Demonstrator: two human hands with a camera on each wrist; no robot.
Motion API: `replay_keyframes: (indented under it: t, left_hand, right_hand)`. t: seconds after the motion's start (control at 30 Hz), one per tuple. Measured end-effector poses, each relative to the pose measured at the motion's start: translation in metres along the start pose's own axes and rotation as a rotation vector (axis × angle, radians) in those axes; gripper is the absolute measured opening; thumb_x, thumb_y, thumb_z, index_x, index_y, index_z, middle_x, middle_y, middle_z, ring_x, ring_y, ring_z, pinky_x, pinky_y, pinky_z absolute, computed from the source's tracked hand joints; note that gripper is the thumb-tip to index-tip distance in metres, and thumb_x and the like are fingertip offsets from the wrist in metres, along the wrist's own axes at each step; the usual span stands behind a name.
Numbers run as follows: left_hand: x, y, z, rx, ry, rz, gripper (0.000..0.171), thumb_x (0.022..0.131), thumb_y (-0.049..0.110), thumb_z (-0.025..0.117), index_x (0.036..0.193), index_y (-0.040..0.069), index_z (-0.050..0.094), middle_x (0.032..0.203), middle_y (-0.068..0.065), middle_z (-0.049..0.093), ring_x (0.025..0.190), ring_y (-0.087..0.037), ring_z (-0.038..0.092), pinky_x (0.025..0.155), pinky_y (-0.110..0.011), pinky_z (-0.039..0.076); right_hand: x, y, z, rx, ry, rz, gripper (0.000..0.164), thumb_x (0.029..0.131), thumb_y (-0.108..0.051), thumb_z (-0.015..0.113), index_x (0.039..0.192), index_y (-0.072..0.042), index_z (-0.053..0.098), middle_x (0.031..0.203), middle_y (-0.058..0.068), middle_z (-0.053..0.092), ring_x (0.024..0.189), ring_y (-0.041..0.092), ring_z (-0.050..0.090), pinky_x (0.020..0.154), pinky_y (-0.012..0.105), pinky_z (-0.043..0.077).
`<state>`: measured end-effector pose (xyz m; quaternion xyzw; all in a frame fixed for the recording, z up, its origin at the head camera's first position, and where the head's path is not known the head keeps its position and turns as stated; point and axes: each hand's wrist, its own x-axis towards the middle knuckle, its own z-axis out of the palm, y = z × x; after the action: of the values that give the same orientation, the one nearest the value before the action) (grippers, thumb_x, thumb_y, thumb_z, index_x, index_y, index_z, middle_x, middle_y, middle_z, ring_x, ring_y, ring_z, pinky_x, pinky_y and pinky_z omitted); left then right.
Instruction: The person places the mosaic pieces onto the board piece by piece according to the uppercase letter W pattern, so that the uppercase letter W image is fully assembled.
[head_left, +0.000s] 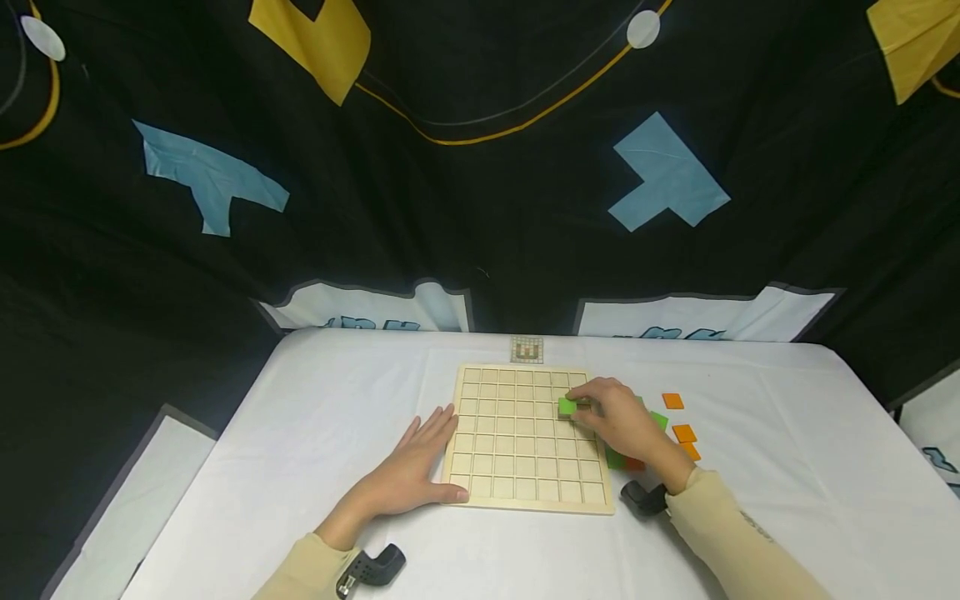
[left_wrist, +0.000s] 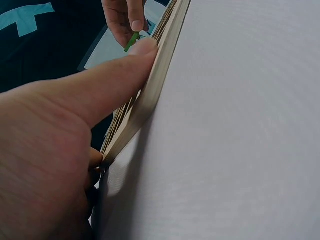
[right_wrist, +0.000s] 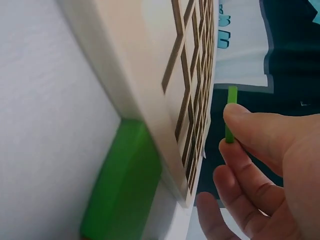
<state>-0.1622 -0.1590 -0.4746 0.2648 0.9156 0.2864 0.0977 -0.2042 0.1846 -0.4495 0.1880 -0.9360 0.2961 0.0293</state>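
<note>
Board (head_left: pixel 528 505) of pale wood, gridded into square cells, flat on a white-covered table (head_left: pixel 780 433). Left hand (head_left: pixel 408 475) at its left side: fingers spread along the edge, thumb resting on the rim by the near corner, apparently steadying it. Right hand (head_left: pixel 618 415) pinches a green tile (head_left: pixel 567 407) between thumb and forefinger; other fingers loosely bent. From the right wrist, the tile shows on edge, apart from the wood; from above it sits over the right-hand, farther part of the grid.

Step in hand, I judge: placing a piece. Next move would call for flattening the tile, squaring it to one cell, then letting go.

Cells: all I can see are bare; some hidden behind the right hand. Loose stock at right: orange tiles (head_left: pixel 684 433), green pieces (head_left: pixel 615 459) partly under the arm, count unclear. Small patterned card (head_left: pixel 527 350) beyond the far edge.
</note>
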Motion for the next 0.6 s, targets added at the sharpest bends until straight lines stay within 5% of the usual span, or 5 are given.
replay_keyframes:
  t: [0.6]
  left_hand:
    - [-0.0004,0.0006,-0.0001,0.015,-0.005,0.004,0.113,0.082,0.059,0.074,0.158,-0.004,0.020,0.167,-0.017,0.012,0.154,-0.032,0.005,0.123,-0.053,-0.001]
  right_hand:
    - [0.0057,-0.0006,0.0053,-0.048,-0.045,0.021,0.027,0.090,-0.010,0.075,0.116,-0.004,0.074,0.115,0.008,0.071,0.111,0.029,0.063,0.098,0.049,0.051]
